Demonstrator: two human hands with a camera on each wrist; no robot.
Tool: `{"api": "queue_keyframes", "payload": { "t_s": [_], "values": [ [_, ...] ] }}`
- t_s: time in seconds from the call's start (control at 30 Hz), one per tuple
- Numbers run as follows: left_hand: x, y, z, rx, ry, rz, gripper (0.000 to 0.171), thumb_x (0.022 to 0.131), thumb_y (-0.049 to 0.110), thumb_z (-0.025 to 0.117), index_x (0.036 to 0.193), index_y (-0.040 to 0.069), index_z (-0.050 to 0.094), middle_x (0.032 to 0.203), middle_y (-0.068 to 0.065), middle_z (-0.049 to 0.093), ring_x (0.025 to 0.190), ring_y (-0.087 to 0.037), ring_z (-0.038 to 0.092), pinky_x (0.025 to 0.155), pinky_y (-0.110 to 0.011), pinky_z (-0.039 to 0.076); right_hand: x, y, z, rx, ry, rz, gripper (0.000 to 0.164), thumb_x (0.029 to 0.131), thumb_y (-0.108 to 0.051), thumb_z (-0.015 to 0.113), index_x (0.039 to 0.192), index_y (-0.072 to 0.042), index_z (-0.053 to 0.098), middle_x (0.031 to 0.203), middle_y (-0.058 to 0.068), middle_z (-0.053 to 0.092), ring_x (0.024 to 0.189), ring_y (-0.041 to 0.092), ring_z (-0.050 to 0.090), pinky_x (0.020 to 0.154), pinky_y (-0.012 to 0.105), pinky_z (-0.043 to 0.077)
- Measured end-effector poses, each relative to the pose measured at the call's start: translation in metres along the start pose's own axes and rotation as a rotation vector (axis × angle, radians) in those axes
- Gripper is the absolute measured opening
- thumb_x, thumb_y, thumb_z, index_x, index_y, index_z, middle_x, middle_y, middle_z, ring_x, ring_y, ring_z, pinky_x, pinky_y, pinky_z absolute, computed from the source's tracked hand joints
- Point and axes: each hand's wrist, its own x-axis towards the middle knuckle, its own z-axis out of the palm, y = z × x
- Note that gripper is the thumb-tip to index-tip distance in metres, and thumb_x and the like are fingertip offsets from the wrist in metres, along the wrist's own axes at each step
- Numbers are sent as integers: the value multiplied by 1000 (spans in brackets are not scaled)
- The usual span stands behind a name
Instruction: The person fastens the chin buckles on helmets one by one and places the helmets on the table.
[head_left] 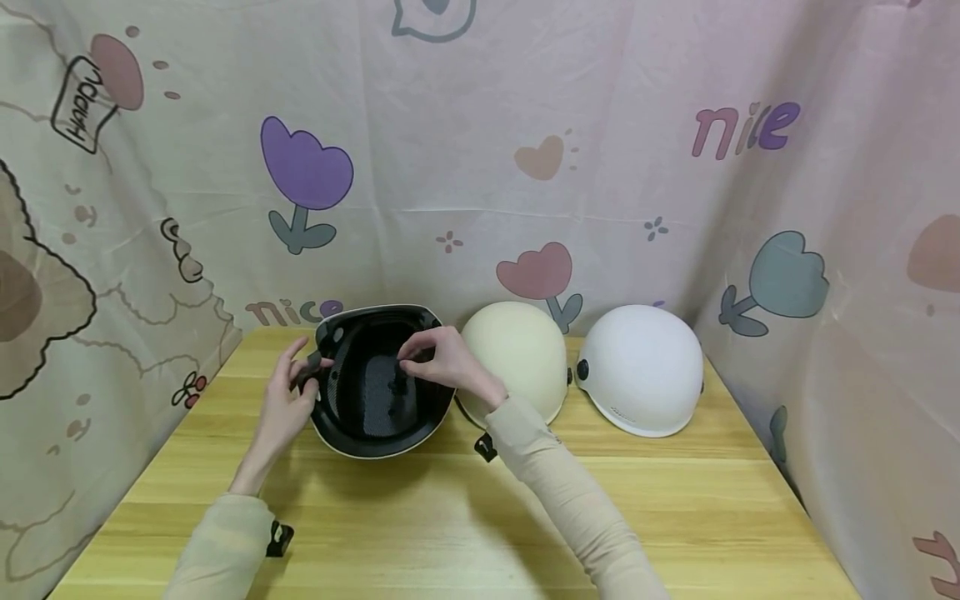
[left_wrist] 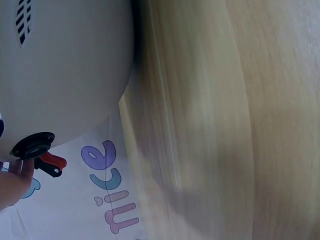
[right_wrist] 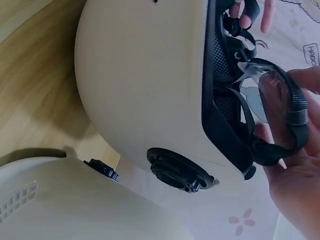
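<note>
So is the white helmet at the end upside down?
No, the white helmet sits with its smooth, rounded top facing up, next to the cream helmet.

Pale printed cloth (head_left: 450,125) (slightly creased) behind a wooden table (head_left: 390,542).

The wooden table (head_left: 420,525) bears an upturned helmet (head_left: 375,404), cream helmet (head_left: 525,350) and white helmet (head_left: 645,371)
</note>
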Motion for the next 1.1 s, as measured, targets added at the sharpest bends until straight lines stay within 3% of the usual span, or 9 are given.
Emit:
{"api": "queue_keyframes", "payload": {
  "t_s": [0.23,0.4,0.5,0.57,0.67,0.77,0.9,1.0,1.1],
  "values": [
    [1,3,-2,36,-4,22,65,90,-17,50,151,3,40,105,18,66,104,16,54,76,-7,37,1,2,2,204,37,94,17,81,-7,83,83,-3,66,74,11,72,60,0,64,61,16,52],
    [3,5,-3,90,-7,10,68,85,-17,54,151,-2,41,103,17,68,89,12,57,81,-6,38,1,4,1,212,36,165,12,87,-1,72,97,-2,65,74,2,58,67,2,55,71,14,49],
    [3,6,-4,83,-13,-2,71,83,-19,53,151,-3,40,102,29,65,80,7,58,72,-7,41,1,6,1,217,7,199,17,89,0,66,106,-1,67,73,-2,56,67,4,52,70,16,46],
    [3,7,-4,70,-12,-11,71,83,-19,53,151,-4,40,103,32,64,75,5,58,59,-8,40,1,7,2,261,-20,228,21,91,0,61,111,1,67,72,0,59,67,3,57,70,16,50],
    [4,9,-2,64,6,-22,67,85,-16,54,149,-4,43,117,14,73,79,11,60,51,-9,36,1,8,3,353,-59,281,27,93,1,55,118,2,65,79,9,66,71,9,69,73,22,59],
    [5,11,0,19,17,-54,63,89,-11,55,150,-2,42,137,-14,65,82,14,63,53,-6,39,-1,9,5,501,-86,327,30,97,5,48,125,6,60,99,25,68,86,32,76,76,38,64],
    [6,13,-1,-113,22,-111,64,101,4,53,158,0,24,150,-28,46,75,11,66,77,-2,48,-2,12,7,573,-104,338,34,99,9,39,129,8,57,120,33,61,96,46,72,72,41,64],
    [6,14,-3,-184,18,-131,73,107,18,47,161,4,0,157,-29,36,72,8,68,89,0,43,-3,14,9,566,-108,335,37,99,12,37,129,7,58,114,28,60,89,43,72,66,36,64],
    [4,17,-5,-176,11,-151,78,109,19,40,159,11,-20,162,-27,27,72,6,69,73,-3,44,-3,15,11,576,-134,342,38,98,14,38,128,6,59,103,17,58,81,35,72,67,36,64]
  ]
}}
